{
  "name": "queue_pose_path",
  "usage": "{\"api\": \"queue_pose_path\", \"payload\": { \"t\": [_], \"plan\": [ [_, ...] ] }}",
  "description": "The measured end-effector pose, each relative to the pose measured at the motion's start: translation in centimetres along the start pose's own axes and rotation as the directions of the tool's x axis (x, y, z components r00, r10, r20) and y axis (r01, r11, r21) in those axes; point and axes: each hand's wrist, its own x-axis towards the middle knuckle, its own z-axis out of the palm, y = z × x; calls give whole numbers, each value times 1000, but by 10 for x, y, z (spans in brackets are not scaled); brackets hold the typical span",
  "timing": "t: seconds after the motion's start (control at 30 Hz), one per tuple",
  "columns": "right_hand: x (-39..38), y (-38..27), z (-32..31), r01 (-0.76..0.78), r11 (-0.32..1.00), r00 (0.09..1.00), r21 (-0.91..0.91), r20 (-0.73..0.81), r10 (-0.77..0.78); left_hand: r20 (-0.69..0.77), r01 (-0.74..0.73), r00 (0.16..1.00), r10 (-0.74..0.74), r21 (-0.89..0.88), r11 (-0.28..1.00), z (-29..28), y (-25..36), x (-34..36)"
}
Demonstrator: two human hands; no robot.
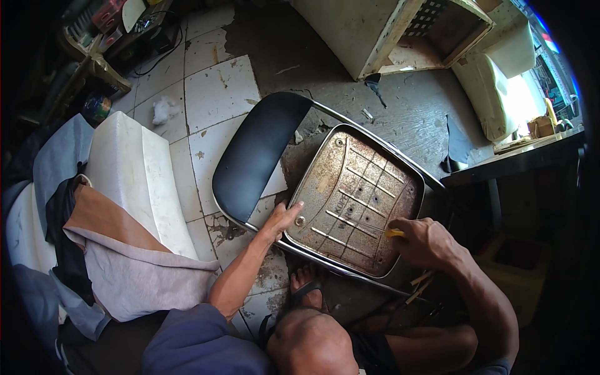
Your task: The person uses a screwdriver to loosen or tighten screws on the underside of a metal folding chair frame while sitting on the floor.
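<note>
A worker's right hand (431,242) closes its grip around a yellow object (394,233), mostly hidden in the fist, at the right edge of a rusty metal seat pan (350,200). At the pan's near-left corner, the left hand (280,222) rests its thumb on the rim; its other fingers are hard to make out, so how tightly that grip closes cannot be told. The roughly square pan lies between the two, left of the right hand and right of the left, with both hands close. It sits within a metal chair frame (337,117) whose long axis runs from far left to near right, a black backrest (259,159) at the far-left end. Farther left stand a white foam block (144,175) and brown cloth (115,215); a worn cabinet (350,37) occupies the far right.
</note>
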Motion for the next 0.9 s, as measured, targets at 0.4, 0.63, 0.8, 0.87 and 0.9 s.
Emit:
{"api": "queue_pose_path", "payload": {
  "t": [0.4,0.63,0.8,0.87,0.9],
  "plan": [
    [-53,138,60,-112,913,973,392,-144,181,109,106,993,-44,-663,741,-6,62,-39],
    [-37,142,150,31,719,973,694,-187,138,-247,-28,969,-1,-117,993,-43,37,5],
    [-55,142,152,-40,701,976,712,-122,179,-471,-163,839,271,257,953,-14,67,-29],
    [-61,143,148,-48,700,969,712,-137,206,-466,-87,859,213,277,957,-3,72,-53],
    [-60,146,151,-49,685,967,727,-138,216,-472,-30,865,169,286,958,0,66,-61]
  ]
}}
